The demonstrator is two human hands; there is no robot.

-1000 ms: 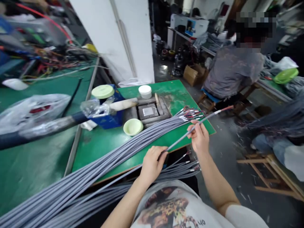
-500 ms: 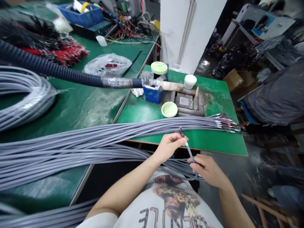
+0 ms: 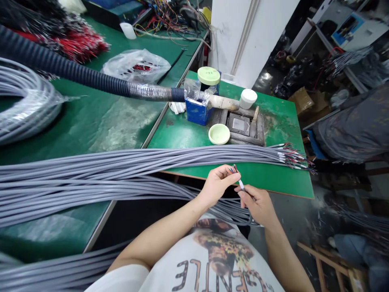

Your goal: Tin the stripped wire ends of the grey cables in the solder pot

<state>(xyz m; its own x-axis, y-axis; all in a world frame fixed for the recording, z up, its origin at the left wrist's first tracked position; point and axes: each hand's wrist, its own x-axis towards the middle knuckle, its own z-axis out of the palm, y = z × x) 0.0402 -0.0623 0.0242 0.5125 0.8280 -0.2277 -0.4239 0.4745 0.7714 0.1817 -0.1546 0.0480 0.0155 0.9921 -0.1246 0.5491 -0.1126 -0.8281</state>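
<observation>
Up the cable (image 3: 242,186), right hand (image 3: 257,203) apparently shifted.

- The cable (image 3: 242,187) you hold is grey, with a white band and wires (image 3: 234,169) of red, blue and dark shades.
- Your cable bundle (image 3: 182,154) is plain grey, ending in white bands and red and black tips.
- Your surface (image 3: 275,180) is green, blotched with brown.
- You face a blue box (image 3: 196,113), a pale green dish (image 3: 219,134) and a white tub (image 3: 248,98).
- Your shirt (image 3: 182,259) is white, printed with dark lettering and a brown and yellow picture.
</observation>
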